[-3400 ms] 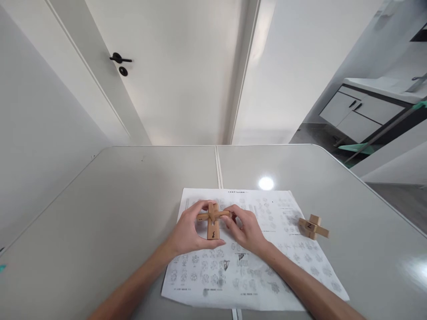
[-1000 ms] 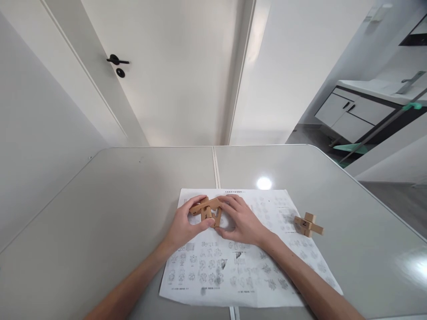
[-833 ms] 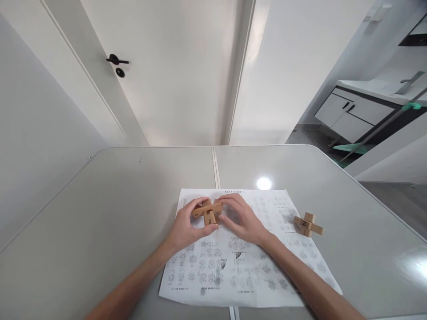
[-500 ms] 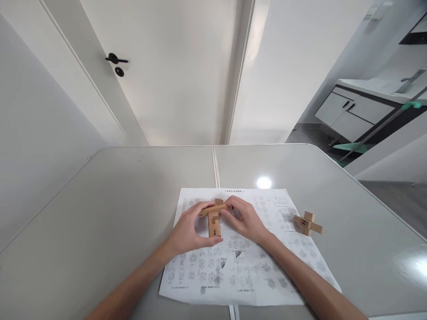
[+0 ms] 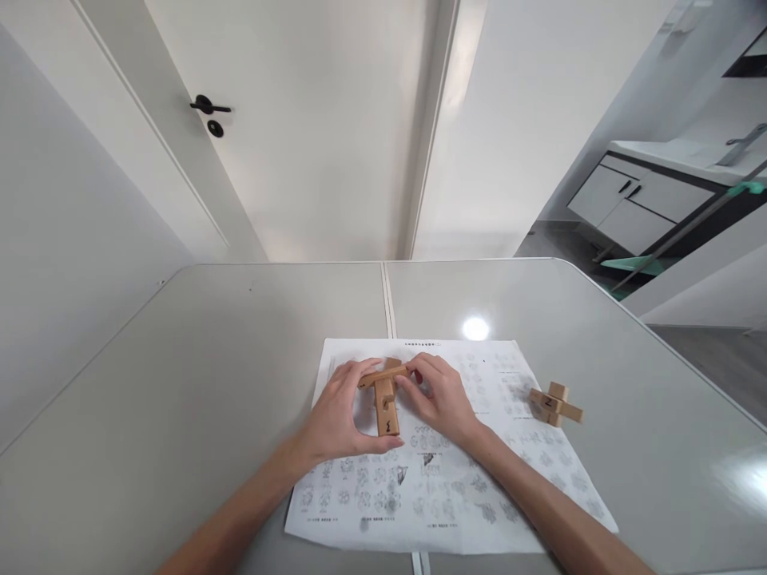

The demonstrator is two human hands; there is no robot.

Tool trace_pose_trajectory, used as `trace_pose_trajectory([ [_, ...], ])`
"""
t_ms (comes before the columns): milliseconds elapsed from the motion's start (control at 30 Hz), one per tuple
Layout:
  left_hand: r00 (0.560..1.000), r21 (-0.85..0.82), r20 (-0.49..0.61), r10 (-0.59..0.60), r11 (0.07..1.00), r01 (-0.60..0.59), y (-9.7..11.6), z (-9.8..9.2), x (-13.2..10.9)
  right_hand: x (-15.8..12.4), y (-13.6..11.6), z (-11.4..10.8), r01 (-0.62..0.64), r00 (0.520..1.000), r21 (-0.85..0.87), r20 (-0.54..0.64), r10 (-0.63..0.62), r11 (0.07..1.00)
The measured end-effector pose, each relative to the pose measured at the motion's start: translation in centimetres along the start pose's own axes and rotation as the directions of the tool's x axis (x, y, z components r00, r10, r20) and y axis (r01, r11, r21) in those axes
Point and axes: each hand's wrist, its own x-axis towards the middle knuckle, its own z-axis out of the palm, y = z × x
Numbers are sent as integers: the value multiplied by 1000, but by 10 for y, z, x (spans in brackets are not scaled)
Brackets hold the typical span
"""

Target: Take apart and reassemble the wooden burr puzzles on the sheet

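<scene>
A wooden cross-shaped puzzle [image 5: 385, 397] of interlocked bars is held above a printed sheet [image 5: 443, 479], its long bar upright with a dark mark near the bottom. My left hand [image 5: 335, 419] grips it from the left, thumb under the lower end and fingers on the crossbar. My right hand [image 5: 440, 399] pinches the right end of the crossbar. Both hands are closed on the puzzle.
A second, smaller wooden cross puzzle [image 5: 555, 403] lies on the sheet's right edge. The sheet rests on a grey table [image 5: 180, 383] with a seam down its middle. A white door and wall stand behind; cabinets show at the far right.
The puzzle has been turned in my hands from a tilted, bunched position to the long bar standing upright. Both hands kept their hold and shifted slightly toward me.
</scene>
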Motion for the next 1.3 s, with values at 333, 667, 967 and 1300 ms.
trace_pose_trajectory([
  [333,945,381,-24,325,877,-292,-2,-6,8,-1,-4,4,-45,999,119,-7,46,992],
  [667,841,547,-32,541,713,-438,5,-10,13,-2,-16,8,23,991,43,-133,-18,999],
  [967,812,525,-48,582,706,-475,9,-11,13,-2,-18,11,-16,973,-18,-232,11,1000],
  [1300,965,381,-214,152,923,-61,-13,-3,11,8,-1,0,-326,916,226,-162,366,918],
])
